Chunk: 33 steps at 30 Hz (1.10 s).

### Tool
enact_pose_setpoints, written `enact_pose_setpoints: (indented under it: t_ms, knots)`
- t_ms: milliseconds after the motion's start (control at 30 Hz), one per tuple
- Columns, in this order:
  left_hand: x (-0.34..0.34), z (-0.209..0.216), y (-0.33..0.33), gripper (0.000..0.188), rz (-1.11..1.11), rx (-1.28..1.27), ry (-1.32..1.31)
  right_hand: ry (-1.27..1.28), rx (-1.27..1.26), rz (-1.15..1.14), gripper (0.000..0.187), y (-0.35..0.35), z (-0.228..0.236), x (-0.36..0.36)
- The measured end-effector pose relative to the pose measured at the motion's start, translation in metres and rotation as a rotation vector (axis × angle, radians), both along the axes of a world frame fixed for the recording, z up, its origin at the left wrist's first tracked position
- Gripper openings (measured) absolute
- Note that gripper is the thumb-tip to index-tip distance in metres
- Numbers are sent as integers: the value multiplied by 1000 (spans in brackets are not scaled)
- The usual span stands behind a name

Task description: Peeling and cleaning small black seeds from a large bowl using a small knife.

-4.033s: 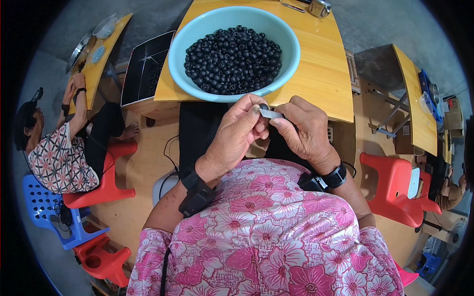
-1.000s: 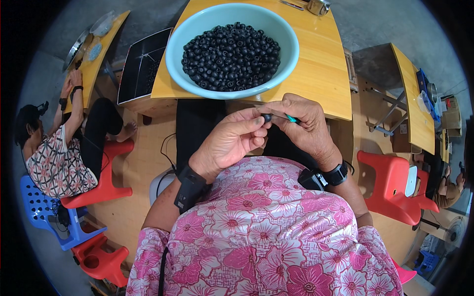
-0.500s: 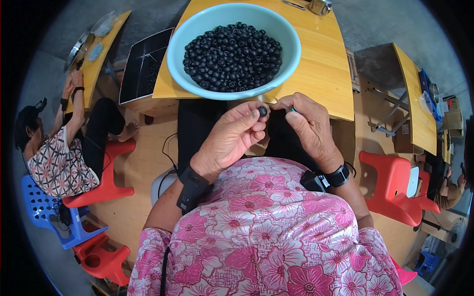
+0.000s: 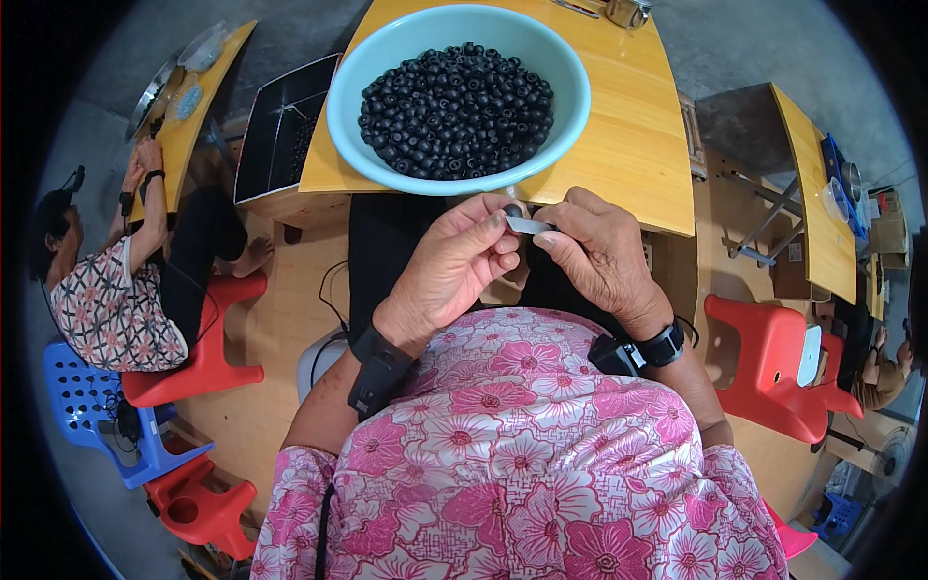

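My left hand (image 4: 447, 261) pinches a small round black piece (image 4: 512, 210) between thumb and fingertips. In my right hand (image 4: 607, 261) is a small knife; its pale flat blade (image 4: 525, 226) lies across the near side of the piece, touching or almost touching it. The knife's handle is mostly hidden by my fingers. Just beyond both hands stands a light blue basin (image 4: 340, 135), holding a heap of similar black pieces (image 4: 454, 111), many with a round hole.
The basin rests on a yellow wooden table (image 4: 633, 126). Left of it is a black-lined box (image 4: 280, 130); a metal cup (image 4: 628, 12) stands at the far edge. A person (image 4: 126, 300) sits at another table on the left. Red stools (image 4: 768, 362) stand at the right.
My right hand has turned and brought the knife blade leftward against or close to the black piece. The left hand stays nearly in place. The seated person has leaned slightly.
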<state>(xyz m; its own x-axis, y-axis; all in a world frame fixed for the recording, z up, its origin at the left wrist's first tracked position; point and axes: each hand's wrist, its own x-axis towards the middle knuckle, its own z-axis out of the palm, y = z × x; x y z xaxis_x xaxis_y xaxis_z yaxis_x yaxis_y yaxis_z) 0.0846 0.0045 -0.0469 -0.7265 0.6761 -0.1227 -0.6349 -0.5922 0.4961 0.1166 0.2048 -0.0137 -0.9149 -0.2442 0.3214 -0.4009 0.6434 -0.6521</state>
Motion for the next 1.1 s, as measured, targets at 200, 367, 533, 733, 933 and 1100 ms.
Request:
enact_pose_setpoints:
  t_ms: [200,367,533,733,933,1100]
  knots:
    - [2,-5,-1,20,-1,-2,68,12,21,-12,20,-2,1,3]
    - [3,-3,-1,19,27,-70,123,32,34,-34,19,-2,0,3]
    - [2,0,-1,19,31,-102,143,26,38,-52,18,-3,3,3]
    - [3,9,-1,15,40,-184,222,44,43,-29,17,-2,2,4]
    - [3,14,-3,15,4,-190,225,45,53,-4,20,0,4,7]
    - [11,11,-2,16,-66,-176,212,31,52,-140,21,3,-2,4]
